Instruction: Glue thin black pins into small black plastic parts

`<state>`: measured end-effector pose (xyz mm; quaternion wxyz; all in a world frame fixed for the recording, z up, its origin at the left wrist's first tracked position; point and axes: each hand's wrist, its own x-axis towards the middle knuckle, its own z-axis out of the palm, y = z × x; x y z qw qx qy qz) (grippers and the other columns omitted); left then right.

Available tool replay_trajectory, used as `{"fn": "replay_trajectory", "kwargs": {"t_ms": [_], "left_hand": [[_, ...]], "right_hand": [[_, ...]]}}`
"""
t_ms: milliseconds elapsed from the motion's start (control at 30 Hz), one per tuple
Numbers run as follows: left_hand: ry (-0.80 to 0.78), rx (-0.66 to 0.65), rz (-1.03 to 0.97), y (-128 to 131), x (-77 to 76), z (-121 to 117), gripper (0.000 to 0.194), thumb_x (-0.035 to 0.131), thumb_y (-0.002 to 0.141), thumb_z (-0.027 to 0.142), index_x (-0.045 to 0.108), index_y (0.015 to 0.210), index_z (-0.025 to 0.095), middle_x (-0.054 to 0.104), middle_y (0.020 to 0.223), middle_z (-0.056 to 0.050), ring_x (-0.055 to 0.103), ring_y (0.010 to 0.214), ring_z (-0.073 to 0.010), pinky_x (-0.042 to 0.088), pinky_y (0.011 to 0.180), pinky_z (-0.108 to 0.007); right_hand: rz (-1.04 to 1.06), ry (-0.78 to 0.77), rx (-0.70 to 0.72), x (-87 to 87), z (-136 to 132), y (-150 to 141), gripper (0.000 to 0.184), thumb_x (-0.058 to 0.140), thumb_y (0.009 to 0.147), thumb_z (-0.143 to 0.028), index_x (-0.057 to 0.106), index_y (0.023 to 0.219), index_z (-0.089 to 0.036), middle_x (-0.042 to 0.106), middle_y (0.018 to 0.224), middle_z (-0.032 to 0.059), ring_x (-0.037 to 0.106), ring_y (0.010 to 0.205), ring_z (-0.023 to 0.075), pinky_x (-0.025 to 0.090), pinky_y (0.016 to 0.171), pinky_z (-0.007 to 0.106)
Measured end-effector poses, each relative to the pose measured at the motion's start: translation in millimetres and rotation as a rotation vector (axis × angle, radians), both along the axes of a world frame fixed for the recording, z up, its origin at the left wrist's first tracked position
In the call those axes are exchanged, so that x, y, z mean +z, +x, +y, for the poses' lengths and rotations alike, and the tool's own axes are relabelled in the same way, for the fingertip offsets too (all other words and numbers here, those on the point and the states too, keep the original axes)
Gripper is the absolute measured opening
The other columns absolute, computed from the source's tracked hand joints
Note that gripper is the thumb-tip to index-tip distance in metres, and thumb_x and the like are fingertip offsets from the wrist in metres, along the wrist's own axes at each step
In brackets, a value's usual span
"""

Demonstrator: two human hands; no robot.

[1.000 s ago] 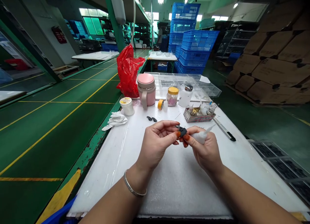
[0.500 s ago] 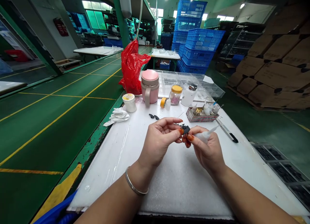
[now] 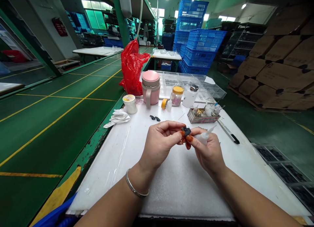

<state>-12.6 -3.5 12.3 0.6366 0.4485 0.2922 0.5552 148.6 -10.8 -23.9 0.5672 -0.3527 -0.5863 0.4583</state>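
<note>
Above the middle of the white tabletop (image 3: 171,191), my left hand (image 3: 159,143) pinches a small dark plastic part (image 3: 186,131) between thumb and fingers. My right hand (image 3: 209,151) is closed around a white squeeze bottle (image 3: 203,138), its thin nozzle pointing up and to the right. Right thumb and fingertips meet the part's right edge, so both hands touch it. Fingers cover much of the part, and its finer shape is too small to make out. Beyond my left hand lie two small black pieces (image 3: 155,118) on the table.
A pink mug (image 3: 154,94), yellow-lidded jar (image 3: 176,97), white bottle (image 3: 190,97) and yellow tape roll (image 3: 164,104) stand at the back. A small box (image 3: 203,118) of bottles and a cutter knife (image 3: 229,132) lie right; white gloves (image 3: 117,117) and a tub (image 3: 130,104) left.
The view shifted slightly, then partly back. The dark part tipped a little between my fingertips. Both hands keep their holds in about the same place.
</note>
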Motion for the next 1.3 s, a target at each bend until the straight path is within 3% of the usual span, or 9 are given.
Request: {"fn": "replay_trajectory", "kwargs": {"t_ms": [267,400,600,767,1000,1300], "left_hand": [[0.067,0.023,0.136,-2.5,0.2,1.0,0.021,0.079,0.076,0.026,0.076,0.094,0.015,0.073,0.086,-0.006,0.066,0.076,-0.0159,0.052,0.065,-0.023],[0.122,0.014,0.223,-6.0,0.5,4.8,0.019,0.074,0.082,0.032,0.075,0.085,0.013,0.071,0.082,-0.007,0.064,0.076,-0.0171,0.051,0.068,-0.026],[0.136,0.037,0.258,-7.7,-0.3,8.2,0.016,0.072,0.083,0.029,0.074,0.081,0.013,0.07,0.082,-0.007,0.062,0.077,-0.0164,0.05,0.069,-0.025],[0.086,0.031,0.23,-6.8,-2.8,10.2,0.016,0.075,0.081,0.029,0.075,0.081,0.013,0.07,0.081,-0.007,0.062,0.075,-0.016,0.049,0.07,-0.025],[-0.05,-0.077,0.08,-4.7,-7.9,11.5,0.02,0.081,0.075,0.032,0.077,0.083,0.015,0.072,0.081,-0.006,0.062,0.07,-0.0134,0.051,0.068,-0.024],[-0.001,-0.069,0.068,-4.8,-9.5,11.8,0.011,0.081,0.075,0.027,0.079,0.084,0.021,0.074,0.088,-0.005,0.066,0.078,-0.0149,0.054,0.068,-0.022]], "right_hand": [[-0.145,0.068,-0.123,5.8,-2.5,-0.2,0.012,0.071,0.086,-0.03,0.072,0.081,-0.019,0.067,0.068,0.0014,0.057,0.061,0.0142,0.046,0.058,0.028],[-0.332,0.162,-0.197,14.4,-6.5,-1.9,0.015,0.069,0.087,-0.03,0.072,0.077,-0.019,0.067,0.066,0.0,0.059,0.059,0.0131,0.046,0.057,0.026],[-0.406,0.266,-0.254,15.2,-6.1,-1.4,0.01,0.069,0.086,-0.027,0.073,0.08,-0.02,0.069,0.067,-0.0009,0.062,0.059,0.0127,0.047,0.057,0.025],[-0.433,0.321,-0.294,15.0,-6.5,-2.0,0.007,0.068,0.085,-0.023,0.073,0.081,-0.02,0.07,0.068,-0.001,0.063,0.059,0.0132,0.048,0.058,0.026],[-0.441,0.386,-0.323,21.2,-13.7,-1.8,0.008,0.065,0.085,-0.017,0.072,0.082,-0.021,0.07,0.07,-0.001,0.063,0.06,0.0134,0.048,0.058,0.026],[-0.406,0.374,-0.341,22.1,-14.2,-1.2,0.006,0.066,0.087,-0.021,0.072,0.085,-0.021,0.072,0.074,0.0003,0.066,0.063,0.0144,0.051,0.061,0.026]]}}
